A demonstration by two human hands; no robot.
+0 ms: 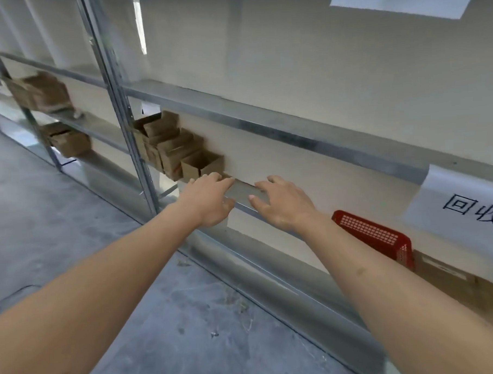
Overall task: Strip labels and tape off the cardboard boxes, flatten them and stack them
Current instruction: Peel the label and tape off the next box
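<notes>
Two bare hands reach toward a metal shelf (240, 191) at the frame's centre: my left hand (209, 199) and right hand (282, 203) hover with fingers spread and loose, gripping nothing. Open boxes (181, 153) stand in a row on that shelf, just upper left of my left fingertips; I cannot tell whether they touch. More boxes (45, 92) sit far left. At right, a red basket (374, 235) lies below a paper sign (463, 202).
</notes>
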